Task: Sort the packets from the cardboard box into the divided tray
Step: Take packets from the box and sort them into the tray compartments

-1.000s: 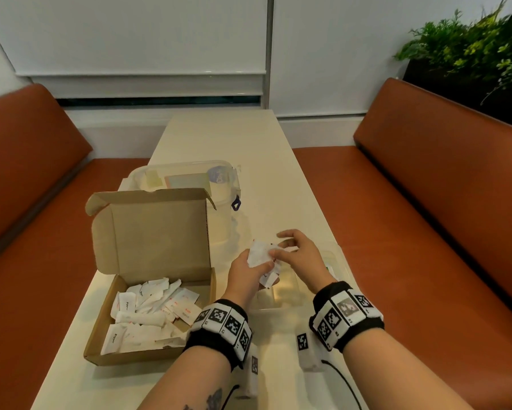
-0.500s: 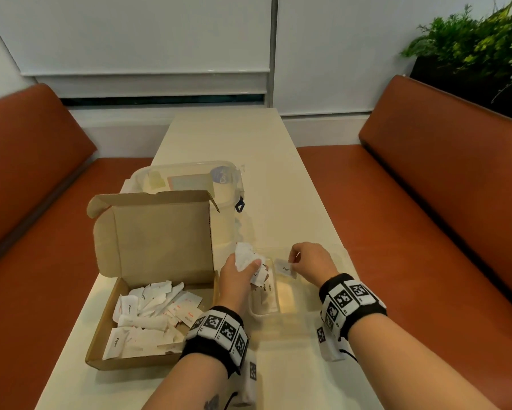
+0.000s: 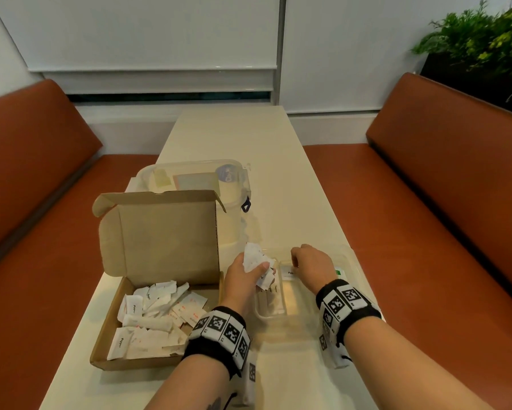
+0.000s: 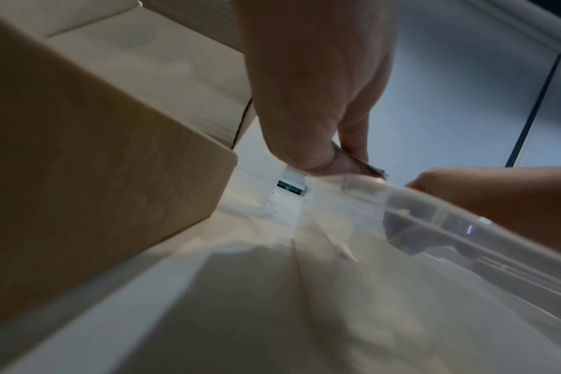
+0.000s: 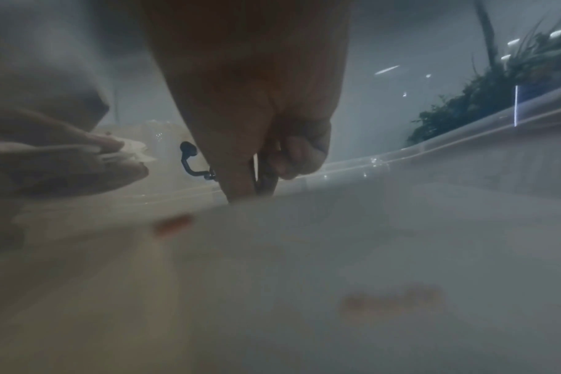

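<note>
An open cardboard box (image 3: 106, 335) at the table's left holds several white packets (image 3: 157, 318). Just right of it my left hand (image 3: 256, 270) grips a crumpled bunch of white packets (image 3: 253, 257) above the left end of the clear divided tray (image 3: 350, 263). My right hand (image 3: 296, 263) reaches down into the tray's middle compartment. Its curled thumb and finger pinch one white packet (image 3: 288, 273) that lies low in the tray. The left compartment holds a few packets (image 3: 271, 294). The right wrist view shows the right hand (image 5: 260, 179) pointing down inside the tray.
A clear lidded container (image 3: 195, 179) stands behind the box's raised lid (image 3: 160, 232). A green-marked label (image 3: 339, 272) shows at the tray's right end. Orange benches (image 3: 441, 232) flank the narrow table (image 3: 248, 143); a plant (image 3: 482, 39) sits at the far right.
My right hand took one packet from the bunch and carried it right and down into the tray. My left hand sank a little with the rest of the bunch.
</note>
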{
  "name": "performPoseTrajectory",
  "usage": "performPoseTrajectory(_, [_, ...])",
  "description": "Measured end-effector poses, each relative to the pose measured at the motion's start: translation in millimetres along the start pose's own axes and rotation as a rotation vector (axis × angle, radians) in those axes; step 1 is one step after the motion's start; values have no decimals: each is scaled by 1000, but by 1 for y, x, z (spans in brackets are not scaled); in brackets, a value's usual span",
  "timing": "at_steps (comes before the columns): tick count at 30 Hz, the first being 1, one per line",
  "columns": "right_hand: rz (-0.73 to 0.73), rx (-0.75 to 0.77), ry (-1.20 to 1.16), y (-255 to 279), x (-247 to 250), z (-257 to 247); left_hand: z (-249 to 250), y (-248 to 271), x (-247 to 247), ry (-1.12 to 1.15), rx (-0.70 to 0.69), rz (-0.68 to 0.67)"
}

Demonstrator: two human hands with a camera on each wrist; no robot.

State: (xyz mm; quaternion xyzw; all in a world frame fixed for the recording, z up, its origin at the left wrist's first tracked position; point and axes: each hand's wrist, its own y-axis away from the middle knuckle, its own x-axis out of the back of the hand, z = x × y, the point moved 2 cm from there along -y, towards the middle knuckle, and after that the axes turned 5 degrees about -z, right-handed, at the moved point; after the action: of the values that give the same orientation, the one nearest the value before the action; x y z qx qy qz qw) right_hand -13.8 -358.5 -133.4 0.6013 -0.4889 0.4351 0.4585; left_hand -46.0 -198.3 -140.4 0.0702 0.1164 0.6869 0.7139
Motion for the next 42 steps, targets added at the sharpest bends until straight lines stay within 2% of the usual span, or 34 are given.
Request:
performPoseTrajectory(9, [-4, -32, -81, 6, 2, 2, 0, 0, 1, 3, 13, -11])
performPoseTrajectory(11, [42, 15, -231, 9, 10, -3, 1, 0, 0, 27, 11, 0])
performPoseTrajectory(13, [68, 71, -487, 14, 18, -12, 2, -1, -2, 57, 12, 7])
performPoseTrajectory(15, [40, 120, -685, 20, 24, -24, 1, 0, -5, 81, 2, 24])
performPoseTrajectory(18, [-26, 142, -828, 26, 26, -36, 2, 0, -8, 85, 17, 44])
performPoseTrajectory(21, [-67, 102, -798, 28, 24, -36, 4, 1, -11, 213, 74, 23])
performPoseTrajectory(27, [-29, 10, -904, 30, 19, -21, 7, 9, -18, 481, 147, -87])
performPoseTrajectory(34, [23, -21, -1029, 30, 27, -10, 8, 8, -19, 426, 132, -27])
performPoseTrajectory(36, [41, -35, -1018, 30, 29, -6, 7, 6, -19, 339, 107, -26])
performPoseTrajectory(39, [36, -29, -897, 30, 38, -1, 5, 4, -17, 149, 47, 10])
performPoseTrajectory(42, [-60, -4, -739, 28, 51, 2, 8, 7, -15, 144, 33, 57])
